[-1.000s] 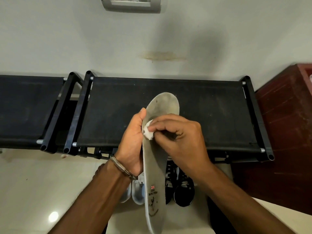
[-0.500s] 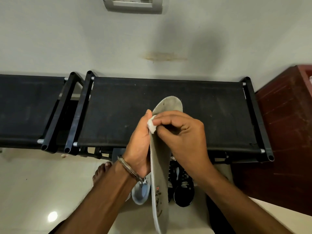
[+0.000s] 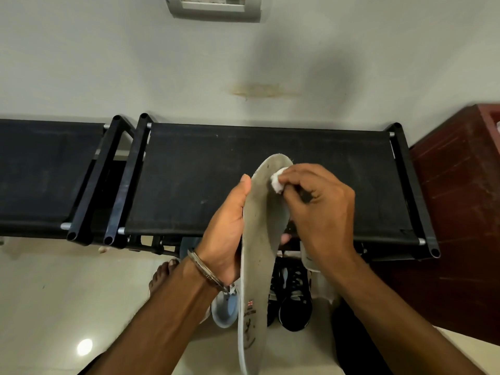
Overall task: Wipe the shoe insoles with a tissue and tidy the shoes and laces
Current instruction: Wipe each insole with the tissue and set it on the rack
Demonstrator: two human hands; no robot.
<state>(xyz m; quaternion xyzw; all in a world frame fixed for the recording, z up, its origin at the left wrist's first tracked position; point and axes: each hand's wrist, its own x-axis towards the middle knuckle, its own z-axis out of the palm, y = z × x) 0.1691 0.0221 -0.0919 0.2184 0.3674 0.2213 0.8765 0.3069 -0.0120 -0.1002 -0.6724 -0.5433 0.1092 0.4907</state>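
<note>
One grey insole [image 3: 261, 226] stands on edge between two hands, above two black sneakers [image 3: 293, 299] and one pale shoe [image 3: 226, 311] on the floor. Behind them a black fabric shoe rack [image 3: 189, 180] runs along the wall, its top bare. The left hand [image 3: 226, 231] grips the insole's middle; the right hand [image 3: 319, 212] pinches one wadded tissue [image 3: 277, 182] against the insole's toe end.

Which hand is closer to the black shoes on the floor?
Right. The right hand is above the black shoes; the left hand is off to their left.
</note>
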